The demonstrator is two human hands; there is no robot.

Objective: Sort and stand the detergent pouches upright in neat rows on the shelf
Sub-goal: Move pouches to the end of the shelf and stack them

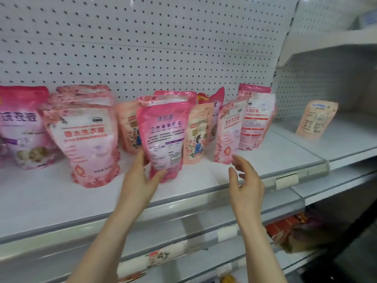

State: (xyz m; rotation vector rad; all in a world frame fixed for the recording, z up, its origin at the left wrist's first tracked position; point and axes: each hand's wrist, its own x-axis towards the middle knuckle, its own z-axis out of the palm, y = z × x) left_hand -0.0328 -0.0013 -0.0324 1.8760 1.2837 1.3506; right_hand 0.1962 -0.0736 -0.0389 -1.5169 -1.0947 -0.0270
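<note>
With left hand [140, 176] gripping the lower sides of the pink pouch [163, 135], and right hand [246, 180] spread and empty just right of it, set base flat on shelf [193, 177]. Beyond right hand, straighten leaning pouch [228, 131] next.

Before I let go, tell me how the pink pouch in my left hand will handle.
The pink pouch probably flexes: its body narrows where the left hand grips it. Glossy film may slip. Tall and narrow-based, it could tip.
</note>
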